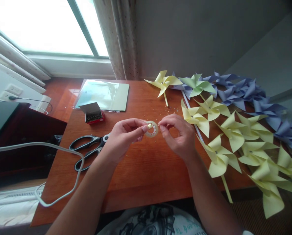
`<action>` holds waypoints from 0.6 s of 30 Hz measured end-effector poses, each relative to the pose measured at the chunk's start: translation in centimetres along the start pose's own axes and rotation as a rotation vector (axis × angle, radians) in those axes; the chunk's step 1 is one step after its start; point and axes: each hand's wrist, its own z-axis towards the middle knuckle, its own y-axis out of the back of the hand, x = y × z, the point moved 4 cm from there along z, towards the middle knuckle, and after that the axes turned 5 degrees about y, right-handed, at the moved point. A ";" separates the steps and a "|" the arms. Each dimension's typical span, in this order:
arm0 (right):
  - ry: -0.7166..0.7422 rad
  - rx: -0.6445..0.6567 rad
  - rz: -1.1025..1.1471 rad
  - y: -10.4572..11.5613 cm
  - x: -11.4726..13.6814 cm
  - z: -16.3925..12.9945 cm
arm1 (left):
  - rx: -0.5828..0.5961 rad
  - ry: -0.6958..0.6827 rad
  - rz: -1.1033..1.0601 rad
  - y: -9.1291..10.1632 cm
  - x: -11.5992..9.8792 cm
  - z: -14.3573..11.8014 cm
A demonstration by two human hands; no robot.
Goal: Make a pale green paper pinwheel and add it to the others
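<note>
Above the middle of the wooden table (141, 176), my left hand (123, 137) and my right hand (179, 135) meet around a small roll of clear tape (152, 129). The left thumb and fingers pinch the roll's left side, where a small pale yellow bit sits. My right fingertips touch the roll's right edge. Black-handled scissors (87, 151) lie on the table just left of my left wrist. Tiny pale specks are scattered on the wood around the hands.
Many paper pinwheels, yellow (220, 156), green (197, 85) and lilac (243, 89), cover the table's right side. A small open box of pins (93, 113) and a glossy sheet (103, 94) lie at the back left. A white cable (63, 153) loops off the left edge.
</note>
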 end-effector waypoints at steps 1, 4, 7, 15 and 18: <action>-0.011 -0.007 0.004 0.0 0.0 0.0 | 0.000 -0.001 0.002 0.0 0.0 0.0; -0.056 -0.041 0.046 0.1 -0.2 0.0 | 0.002 -0.006 0.010 -0.1 -0.1 -0.1; -0.138 -0.055 0.122 0.2 -0.5 -0.1 | -0.001 -0.002 0.016 -0.2 -0.2 -0.1; -0.376 0.039 0.413 -0.7 -1.6 -0.5 | -0.029 -0.034 -0.068 -0.5 -0.2 -0.1; -0.345 0.022 0.459 -1.1 -1.5 -0.5 | -0.047 -0.055 -0.125 -0.7 0.0 -0.1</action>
